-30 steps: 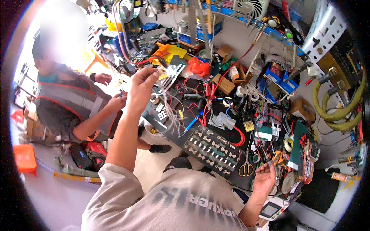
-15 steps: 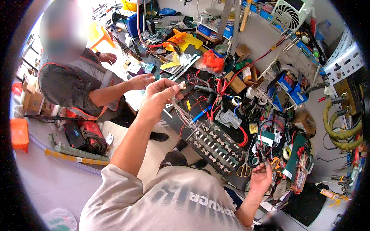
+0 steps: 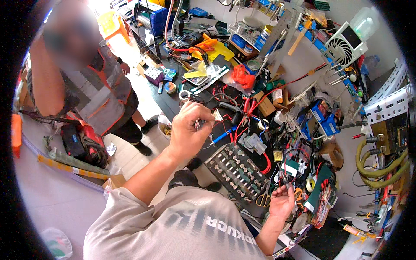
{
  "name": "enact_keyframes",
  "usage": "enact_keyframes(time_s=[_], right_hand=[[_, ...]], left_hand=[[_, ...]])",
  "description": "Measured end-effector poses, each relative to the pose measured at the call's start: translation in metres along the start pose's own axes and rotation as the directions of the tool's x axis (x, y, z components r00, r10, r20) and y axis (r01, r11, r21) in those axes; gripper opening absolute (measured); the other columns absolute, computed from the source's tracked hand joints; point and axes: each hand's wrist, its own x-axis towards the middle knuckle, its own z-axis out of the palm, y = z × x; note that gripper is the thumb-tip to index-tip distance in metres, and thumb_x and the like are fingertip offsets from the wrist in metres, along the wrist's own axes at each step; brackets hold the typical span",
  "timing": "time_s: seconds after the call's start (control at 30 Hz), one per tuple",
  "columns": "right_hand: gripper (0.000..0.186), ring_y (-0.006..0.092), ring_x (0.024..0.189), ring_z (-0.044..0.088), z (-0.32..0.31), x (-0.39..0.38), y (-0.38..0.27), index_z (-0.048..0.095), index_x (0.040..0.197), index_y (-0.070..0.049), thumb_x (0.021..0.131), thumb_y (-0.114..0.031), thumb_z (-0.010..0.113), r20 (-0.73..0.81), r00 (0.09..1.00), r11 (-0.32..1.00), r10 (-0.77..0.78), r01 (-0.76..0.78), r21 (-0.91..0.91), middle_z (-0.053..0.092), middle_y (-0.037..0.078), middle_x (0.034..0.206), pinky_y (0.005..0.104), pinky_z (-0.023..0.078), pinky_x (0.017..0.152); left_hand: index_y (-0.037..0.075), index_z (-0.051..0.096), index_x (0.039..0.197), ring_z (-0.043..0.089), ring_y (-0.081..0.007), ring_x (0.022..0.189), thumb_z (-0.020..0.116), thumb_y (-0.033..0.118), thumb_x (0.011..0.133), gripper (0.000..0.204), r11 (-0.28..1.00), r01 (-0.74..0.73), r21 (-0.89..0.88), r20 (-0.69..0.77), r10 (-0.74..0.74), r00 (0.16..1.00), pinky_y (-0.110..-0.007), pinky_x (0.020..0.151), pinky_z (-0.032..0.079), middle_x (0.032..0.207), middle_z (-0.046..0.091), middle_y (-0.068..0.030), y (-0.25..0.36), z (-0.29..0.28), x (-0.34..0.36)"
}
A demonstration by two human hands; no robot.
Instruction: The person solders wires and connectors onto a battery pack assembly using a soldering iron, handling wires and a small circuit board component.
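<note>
Over the dark bench, the fingers of my left hand [image 3: 190,130] are closed on a small white wire connector [image 3: 217,115]; its wires are mostly hidden by the hand. Below it lies a black battery pack [image 3: 238,171] with rows of metal terminals. A blue pen-like tool [image 3: 224,134] rests between the hand and the pack. To the right, my right hand [image 3: 281,204] has its palm turned up and fingertips pinched round a slim dark tool [image 3: 284,183], whose kind I cannot make out. Scissors with orange handles [image 3: 263,199] lie beside the right hand.
A co-worker in a grey vest [image 3: 102,97] stands at the left, one arm raised. Red cables [image 3: 265,162], a green strip [image 3: 318,190] and cardboard boxes [image 3: 264,104] crowd the bench. Thick yellow-green hoses [image 3: 368,173] hang at the right. A white fan [image 3: 344,50] stands at the back.
My left hand has moved down and slightly right with the connector, and turned. The co-worker has drawn back from the bench and raised an arm. The whole view has shifted a little.
</note>
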Motion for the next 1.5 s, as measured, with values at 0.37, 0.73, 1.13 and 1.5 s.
enact_keyframes(time_s=[0.37,0.73,1.13,1.5], right_hand=[[0.023,0.0177,0.080,0.062,0.004,0.012,0.009,0.071,0.119,-0.011,0.103,-0.026,0.064,0.048,0.999,1.000,0.014,-0.013,-0.014,0.073,0.003,0.092,0.0361,0.050,0.075],[0.020,0.0168,0.079,0.062,0.024,0.019,0.009,0.071,0.114,-0.011,0.102,-0.026,0.065,0.062,0.998,0.999,0.025,-0.022,-0.047,0.073,0.003,0.092,0.0354,0.050,0.076],[0.019,0.0176,0.079,0.063,0.022,0.027,0.007,0.071,0.116,-0.013,0.103,-0.024,0.065,0.099,0.994,0.998,0.053,-0.050,-0.027,0.073,0.003,0.092,0.0365,0.052,0.074],[0.022,0.0177,0.080,0.062,0.025,0.035,0.006,0.070,0.120,-0.013,0.102,-0.025,0.065,0.092,0.994,0.998,0.058,-0.056,-0.028,0.072,0.003,0.093,0.0363,0.050,0.074]], left_hand=[[0.006,0.069,0.086,0.065,-0.0293,0.099,0.074,-0.003,0.072,0.018,0.987,-0.119,0.104,-0.035,0.123,0.992,-0.041,0.087,0.052,0.096,0.070,-0.0077,-0.006,-0.004,-0.002],[0.009,0.069,0.087,0.064,-0.0306,0.103,0.075,-0.001,0.065,0.025,0.871,-0.369,0.325,0.007,0.388,0.922,-0.045,0.091,0.050,0.097,0.068,-0.0044,-0.005,-0.008,-0.001],[0.010,0.068,0.087,0.064,-0.0296,0.104,0.075,-0.002,0.064,0.027,0.855,-0.389,0.343,0.029,0.405,0.914,-0.046,0.094,0.048,0.097,0.068,-0.0043,-0.001,-0.008,0.002],[0.007,0.069,0.084,0.063,-0.0324,0.101,0.073,-0.003,0.062,0.024,0.862,-0.371,0.346,0.019,0.389,0.921,-0.048,0.094,0.050,0.095,0.070,-0.0071,-0.005,-0.008,0.008]])
